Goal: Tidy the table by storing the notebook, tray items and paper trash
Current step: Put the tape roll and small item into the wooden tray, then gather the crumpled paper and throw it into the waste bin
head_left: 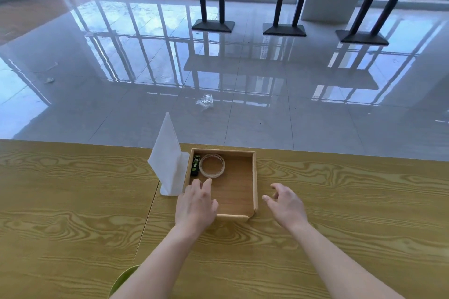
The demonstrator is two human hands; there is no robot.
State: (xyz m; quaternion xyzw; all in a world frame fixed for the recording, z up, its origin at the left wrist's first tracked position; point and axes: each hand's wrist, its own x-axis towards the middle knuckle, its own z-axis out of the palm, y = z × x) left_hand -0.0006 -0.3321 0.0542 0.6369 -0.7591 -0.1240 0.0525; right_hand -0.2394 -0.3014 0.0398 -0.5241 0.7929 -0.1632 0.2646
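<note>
Wooden tray (254, 177) lies between spread, empty left hand (196, 204) and right hand (286, 204).

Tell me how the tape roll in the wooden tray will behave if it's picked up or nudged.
The tape roll lies flat in the wooden tray, so a nudge should slide it, not roll it. Its thin, hollow ring looks light. Stood on edge, it would probably roll.

A shallow wooden tray (254, 177) sat near the far edge of the wood-grain table (352, 201), holding a roll of clear tape (211, 165) and a small black and green item (195, 165) in its far left corner. The left hand (196, 204) lay open over the tray's near left corner, while the right hand (286, 204) hovered, fingers spread, just right of the tray. A white upright stand (167, 160) stood against the tray's left side.
</note>
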